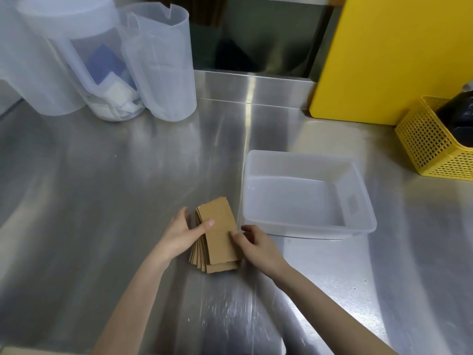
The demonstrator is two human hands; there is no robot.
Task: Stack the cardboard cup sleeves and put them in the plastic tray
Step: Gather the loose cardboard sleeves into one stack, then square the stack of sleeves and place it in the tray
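While both hands worked the pile, the cardboard cup sleeves [217, 234] lay flat on the steel counter [102, 201], fanned a little so that several brown edges showed along the near left side. The left hand [179, 234] clasped the stack from its left edge: the thumb [204, 226] pressed down on the top sleeve, and the other fingers curled round the far left side, so that hand was closed on the stack. The right hand [256, 244] came in from the opposite edge, its fingertips [236, 234] bent narrow and pinching at the right rim of the top sleeve; how many sleeves it gripped could not be told. The two thumbs sat near one another across the top sleeve, apart, with bare cardboard between them.

Just beyond the right hand's knuckles stood the plastic tray [307, 160], translucent and with nothing in it, its near left corner close to those fingers but not touching them. Well past the left hand's fingers, at the far side of the counter, stood three cloudy plastic pitchers [158, 60] side by side. Far off beyond the right hand, past the tray, sat a yellow perforated basket [425, 147] with something dark inside, and behind it a big yellow panel [396, 52].
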